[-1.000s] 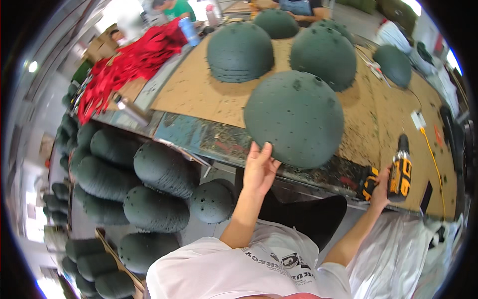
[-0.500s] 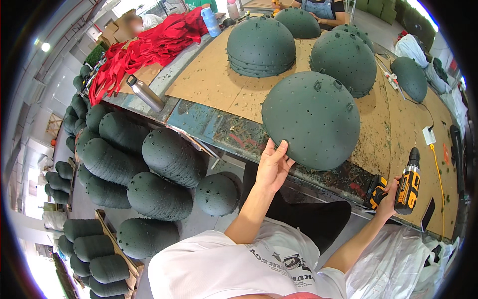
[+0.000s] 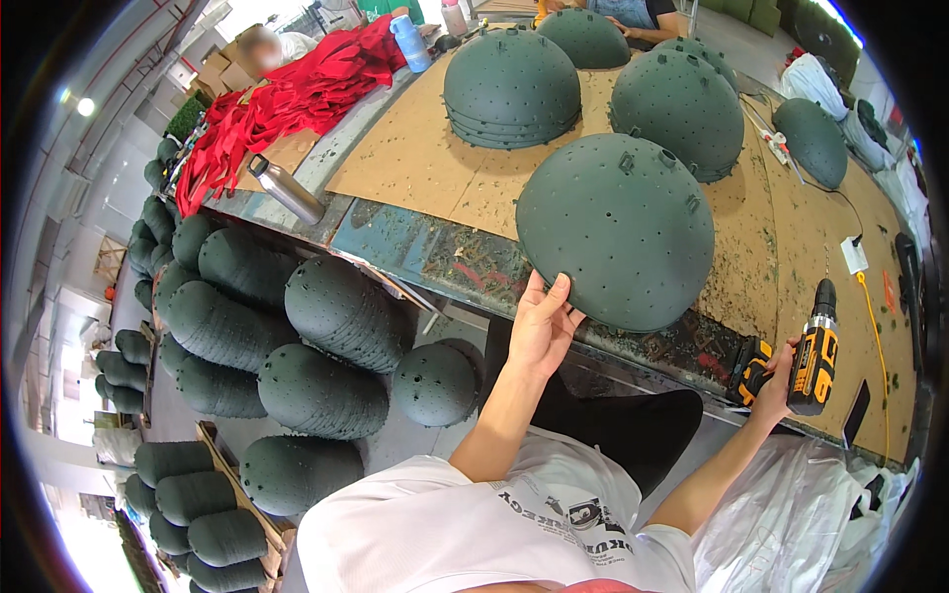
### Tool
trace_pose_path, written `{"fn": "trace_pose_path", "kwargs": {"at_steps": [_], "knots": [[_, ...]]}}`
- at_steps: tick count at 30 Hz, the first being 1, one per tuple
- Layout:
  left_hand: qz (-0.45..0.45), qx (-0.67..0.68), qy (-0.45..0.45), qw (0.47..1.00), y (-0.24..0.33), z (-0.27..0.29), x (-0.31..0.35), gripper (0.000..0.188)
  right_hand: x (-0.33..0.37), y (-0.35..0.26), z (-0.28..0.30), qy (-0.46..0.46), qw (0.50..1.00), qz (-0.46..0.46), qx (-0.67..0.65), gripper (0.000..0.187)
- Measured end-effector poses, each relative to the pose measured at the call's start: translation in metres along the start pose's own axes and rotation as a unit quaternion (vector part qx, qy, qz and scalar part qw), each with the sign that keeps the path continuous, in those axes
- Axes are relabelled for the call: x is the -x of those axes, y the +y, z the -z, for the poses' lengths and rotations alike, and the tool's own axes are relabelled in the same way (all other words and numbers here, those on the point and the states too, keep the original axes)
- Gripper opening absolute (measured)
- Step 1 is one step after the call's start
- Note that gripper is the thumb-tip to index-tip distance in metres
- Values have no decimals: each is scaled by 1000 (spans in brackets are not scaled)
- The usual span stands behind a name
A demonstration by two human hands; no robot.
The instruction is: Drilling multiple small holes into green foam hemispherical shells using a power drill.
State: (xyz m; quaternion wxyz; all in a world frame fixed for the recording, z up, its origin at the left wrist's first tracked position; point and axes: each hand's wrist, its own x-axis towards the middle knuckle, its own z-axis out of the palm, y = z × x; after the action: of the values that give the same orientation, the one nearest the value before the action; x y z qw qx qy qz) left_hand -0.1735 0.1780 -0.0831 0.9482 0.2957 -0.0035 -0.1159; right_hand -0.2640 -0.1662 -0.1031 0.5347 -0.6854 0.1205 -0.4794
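My left hand (image 3: 543,331) is closed on the near rim of a dark green plastic dome (image 3: 615,232), thumb on its outer face. The dome is tilted over the table's front edge, with small holes dotted over its surface and little clips near its top. At the right, my right hand (image 3: 777,381) grips a yellow and black cordless drill (image 3: 815,351) by its handle, its bit pointing away from me and apart from the dome. Behind the held dome stand a stack of domes (image 3: 511,91) and another dome (image 3: 677,114).
Cardboard (image 3: 395,163) strewn with green scraps covers the table. A steel bottle (image 3: 286,189), red straps (image 3: 297,99) and a blue bottle (image 3: 410,44) lie or stand to the left. Nested dome stacks (image 3: 321,390) fill the floor at left. A yellow cable (image 3: 873,346) runs at right. A co-worker (image 3: 643,18) sits opposite.
The view has shifted slightly. My left hand still holds the dome and my right hand the drill, both in nearly the same places.
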Motion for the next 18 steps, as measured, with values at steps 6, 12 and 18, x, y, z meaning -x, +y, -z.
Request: {"fn": "trace_pose_path", "kwargs": {"at_steps": [6, 12, 18], "knots": [[-11, 10, 2, 1000, -8, 1, 0, 40, 3, 3, 4, 7, 999, -27, 15, 10], [-24, 11, -10, 1000, -12, 6, -3, 36, 0, 7, 1, 14, 996, -84, 35, 8], [-9, 8, -19, 1000, -22, 0, -4, 35, -2, -2, -1, 8, 998, -54, 30, 9]]}}
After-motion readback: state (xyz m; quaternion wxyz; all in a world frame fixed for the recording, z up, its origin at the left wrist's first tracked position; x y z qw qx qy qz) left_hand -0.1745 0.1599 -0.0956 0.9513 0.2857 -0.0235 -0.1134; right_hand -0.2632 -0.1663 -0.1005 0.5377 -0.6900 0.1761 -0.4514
